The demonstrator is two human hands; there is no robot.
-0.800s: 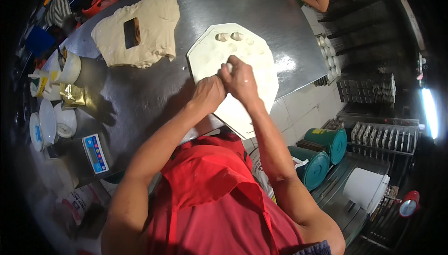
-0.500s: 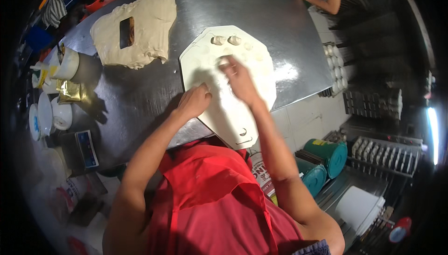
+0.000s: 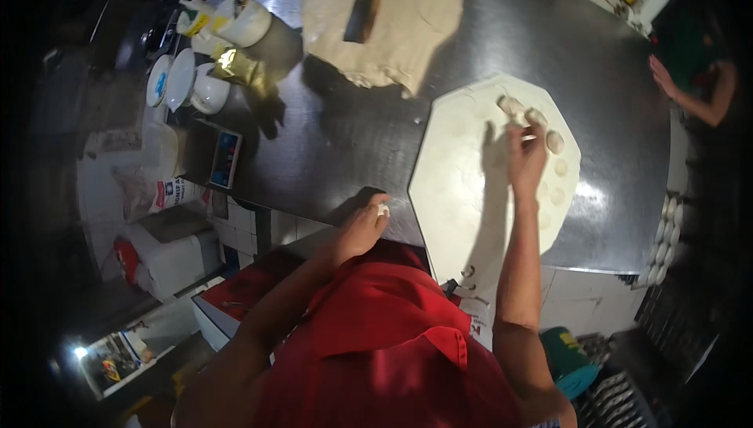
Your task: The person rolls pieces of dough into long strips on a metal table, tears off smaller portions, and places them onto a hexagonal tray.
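Observation:
My right hand (image 3: 529, 163) reaches over a pale, many-sided board (image 3: 447, 185). Its fingers are closed at a small dough ball (image 3: 536, 117) near the board's far edge. Another dough lump (image 3: 511, 106) lies just left of it, and a rounder dough piece (image 3: 555, 142) sits to the right. Several flatter rounds run down the board's right side. My left hand (image 3: 361, 230) is curled at the table's near edge, left of the board, with a bit of white dough (image 3: 383, 210) showing between its fingers.
A large dough slab (image 3: 423, 28) with a dark rectangular scraper (image 3: 362, 19) on it lies at the back of the metal table (image 3: 345, 138). White tubs (image 3: 247, 24), a gold packet (image 3: 239, 67) and a scale (image 3: 226, 159) stand left. Another person's hand (image 3: 663, 77) rests at the far right.
The whole view has turned and shifted. My left hand has moved off the board to the table's near edge. My right hand has gone farther up the board to the dough lumps.

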